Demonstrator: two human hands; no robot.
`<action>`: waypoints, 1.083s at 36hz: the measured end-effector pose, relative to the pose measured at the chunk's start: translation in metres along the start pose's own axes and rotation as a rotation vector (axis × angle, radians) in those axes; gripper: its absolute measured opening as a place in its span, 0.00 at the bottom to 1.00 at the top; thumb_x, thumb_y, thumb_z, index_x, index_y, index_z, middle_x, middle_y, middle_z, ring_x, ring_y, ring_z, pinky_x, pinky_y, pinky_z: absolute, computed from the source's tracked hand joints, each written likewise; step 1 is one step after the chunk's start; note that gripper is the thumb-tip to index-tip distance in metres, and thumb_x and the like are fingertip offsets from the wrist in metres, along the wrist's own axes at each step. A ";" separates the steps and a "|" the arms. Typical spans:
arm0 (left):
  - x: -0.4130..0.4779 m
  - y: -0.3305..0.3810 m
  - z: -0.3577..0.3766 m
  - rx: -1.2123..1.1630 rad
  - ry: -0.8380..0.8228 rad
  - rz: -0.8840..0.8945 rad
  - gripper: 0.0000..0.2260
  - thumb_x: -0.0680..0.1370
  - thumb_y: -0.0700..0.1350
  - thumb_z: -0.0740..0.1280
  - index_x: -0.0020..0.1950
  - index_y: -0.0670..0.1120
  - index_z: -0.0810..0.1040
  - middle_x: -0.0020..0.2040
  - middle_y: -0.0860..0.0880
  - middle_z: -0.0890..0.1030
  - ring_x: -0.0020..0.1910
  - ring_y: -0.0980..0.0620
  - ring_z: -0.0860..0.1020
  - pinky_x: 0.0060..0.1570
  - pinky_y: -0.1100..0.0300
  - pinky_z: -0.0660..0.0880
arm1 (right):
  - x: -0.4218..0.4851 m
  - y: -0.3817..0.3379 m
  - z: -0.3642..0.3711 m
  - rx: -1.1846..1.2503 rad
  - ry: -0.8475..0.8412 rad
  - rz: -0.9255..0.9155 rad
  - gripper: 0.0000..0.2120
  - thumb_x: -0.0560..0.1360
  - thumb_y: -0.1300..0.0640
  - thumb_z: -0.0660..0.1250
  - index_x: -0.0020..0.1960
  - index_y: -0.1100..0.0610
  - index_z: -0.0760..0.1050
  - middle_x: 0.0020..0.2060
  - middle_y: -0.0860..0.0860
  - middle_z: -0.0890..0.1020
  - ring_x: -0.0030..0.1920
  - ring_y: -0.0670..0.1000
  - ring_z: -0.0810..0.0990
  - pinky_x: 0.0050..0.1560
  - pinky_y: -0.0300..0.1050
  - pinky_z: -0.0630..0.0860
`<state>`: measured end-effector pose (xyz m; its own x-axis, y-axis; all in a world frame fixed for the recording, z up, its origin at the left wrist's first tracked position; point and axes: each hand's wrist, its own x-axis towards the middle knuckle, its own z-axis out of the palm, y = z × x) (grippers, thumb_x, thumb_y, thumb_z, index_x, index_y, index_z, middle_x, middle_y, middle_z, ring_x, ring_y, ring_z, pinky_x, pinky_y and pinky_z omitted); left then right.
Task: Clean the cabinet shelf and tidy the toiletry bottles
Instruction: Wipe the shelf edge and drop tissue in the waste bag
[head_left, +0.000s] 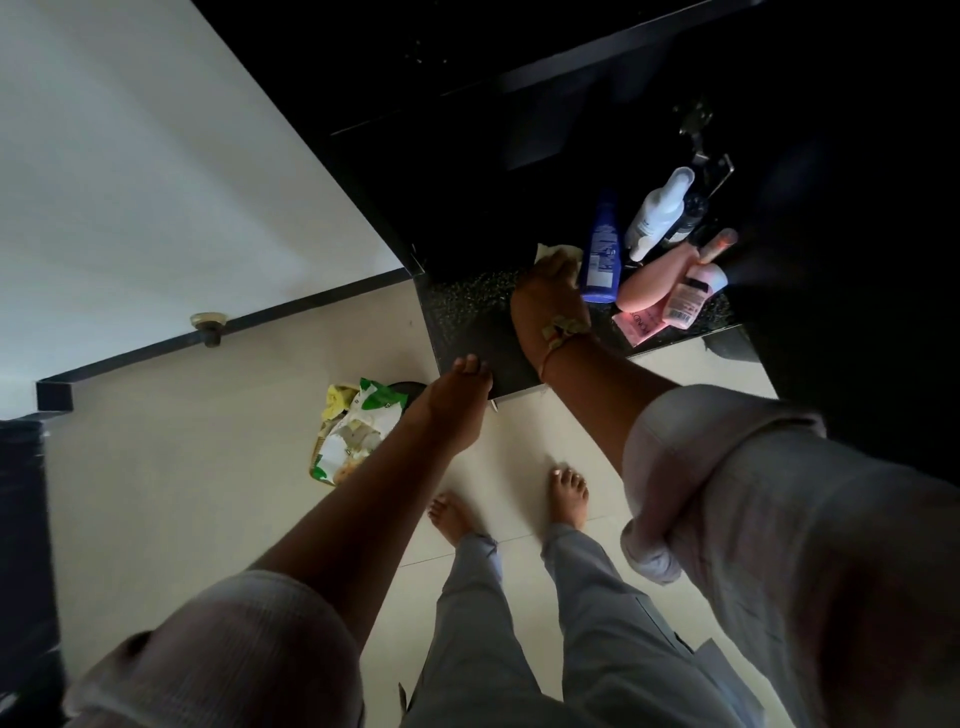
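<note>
Rolled pale sleeves and bare forearms closest, reaching toward a dark speckled cabinet shelf (467, 317). Left hand (460, 395) resting on the front edge, fingers relaxed, holding nothing. Right hand (548, 301) pressing a yellow cloth (550, 253) onto the shelf, fingers curled over it, just beside a blue bottle (600, 254). White bottle (657, 210) and pink bottle (657, 278) leaning together at the right end. Likely hazard: a wider wipe knocking the blue bottle into that leaning cluster and toppling it off the edge.
</note>
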<state>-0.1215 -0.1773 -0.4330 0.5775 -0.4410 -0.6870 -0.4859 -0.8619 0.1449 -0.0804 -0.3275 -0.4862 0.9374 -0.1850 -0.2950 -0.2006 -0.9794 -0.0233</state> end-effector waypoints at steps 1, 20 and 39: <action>-0.001 0.000 0.000 -0.003 -0.001 -0.001 0.30 0.81 0.39 0.59 0.79 0.39 0.47 0.79 0.40 0.48 0.78 0.42 0.50 0.74 0.53 0.54 | -0.003 -0.002 0.002 -0.009 0.000 -0.003 0.22 0.81 0.67 0.56 0.71 0.76 0.57 0.67 0.76 0.63 0.68 0.72 0.67 0.66 0.58 0.71; -0.001 0.004 0.000 0.015 0.000 -0.010 0.30 0.81 0.39 0.59 0.79 0.39 0.47 0.79 0.39 0.48 0.78 0.41 0.49 0.74 0.54 0.53 | -0.065 0.007 0.016 -0.199 -0.073 -0.097 0.24 0.79 0.66 0.58 0.71 0.75 0.58 0.68 0.74 0.65 0.70 0.71 0.65 0.68 0.57 0.70; 0.001 -0.004 0.006 -0.029 0.051 0.016 0.31 0.80 0.37 0.60 0.79 0.42 0.48 0.80 0.42 0.47 0.78 0.44 0.49 0.74 0.54 0.56 | -0.090 0.036 0.007 0.353 0.222 -0.318 0.13 0.75 0.67 0.64 0.59 0.66 0.77 0.54 0.62 0.81 0.53 0.62 0.81 0.53 0.54 0.81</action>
<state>-0.1231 -0.1731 -0.4380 0.6030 -0.4662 -0.6474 -0.4763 -0.8614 0.1767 -0.1743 -0.3458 -0.4675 0.9977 0.0665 -0.0124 0.0556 -0.9099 -0.4110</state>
